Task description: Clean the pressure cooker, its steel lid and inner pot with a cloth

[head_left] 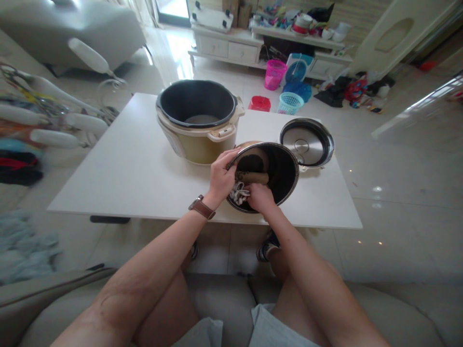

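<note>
A dark inner pot (285,176) is tipped on its side near the table's front edge, its mouth turned toward me. My left hand (222,176) is closed on the pot's left rim, thumb at the inside edge. Inside the mouth, my right hand (261,197) is closed on a bunched black-and-white cloth (238,193) against the lower left wall. A tan band shows above that hand; I cannot tell whether it is a reflection. Behind the pot stands a gold and cream electric cooker (197,147), its top uncovered. A round metal-lined lid (307,142) lies at the right.
The white table (108,173) carries all of these. On the floor beyond are a pink basket (275,74), a light-blue basket (290,102) and a red basin (259,103). A low white cabinet (231,50) stands at the back. My knees are below the near edge.
</note>
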Tool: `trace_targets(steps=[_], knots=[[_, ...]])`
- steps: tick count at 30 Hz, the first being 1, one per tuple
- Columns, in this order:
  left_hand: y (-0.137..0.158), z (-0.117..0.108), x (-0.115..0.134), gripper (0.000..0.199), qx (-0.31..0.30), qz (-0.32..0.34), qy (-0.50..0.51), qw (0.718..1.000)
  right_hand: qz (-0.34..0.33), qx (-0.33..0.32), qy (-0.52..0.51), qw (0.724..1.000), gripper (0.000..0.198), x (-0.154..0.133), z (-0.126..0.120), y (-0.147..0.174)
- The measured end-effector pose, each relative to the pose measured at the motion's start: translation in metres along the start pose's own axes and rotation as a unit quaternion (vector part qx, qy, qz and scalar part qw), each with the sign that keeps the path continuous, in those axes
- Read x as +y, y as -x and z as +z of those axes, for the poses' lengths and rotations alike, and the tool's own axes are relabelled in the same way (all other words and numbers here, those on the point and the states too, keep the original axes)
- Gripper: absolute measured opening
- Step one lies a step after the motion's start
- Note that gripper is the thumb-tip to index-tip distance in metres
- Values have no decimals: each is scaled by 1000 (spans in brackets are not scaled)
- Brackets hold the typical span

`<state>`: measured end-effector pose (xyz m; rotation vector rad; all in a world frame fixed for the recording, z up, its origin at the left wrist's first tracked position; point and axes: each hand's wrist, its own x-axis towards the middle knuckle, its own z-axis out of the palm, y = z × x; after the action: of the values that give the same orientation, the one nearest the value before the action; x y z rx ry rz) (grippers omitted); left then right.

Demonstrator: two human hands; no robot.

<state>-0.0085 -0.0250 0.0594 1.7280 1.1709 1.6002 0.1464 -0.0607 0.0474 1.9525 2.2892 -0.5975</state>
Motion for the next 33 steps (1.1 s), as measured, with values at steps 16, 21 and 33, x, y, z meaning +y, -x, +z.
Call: trace_targets(steps=[16,21,33], knots=[[28,29,10,37,22,31,-36,999,22,55,-102,993,41,-4,5,-2],[22,27,15,46,36,15,-72,997,42,26,-47,998,40,-6,3,1],[-19,-12,7,54,-27,6,-58,998,7,17,88,996,41,-12,4,4]])
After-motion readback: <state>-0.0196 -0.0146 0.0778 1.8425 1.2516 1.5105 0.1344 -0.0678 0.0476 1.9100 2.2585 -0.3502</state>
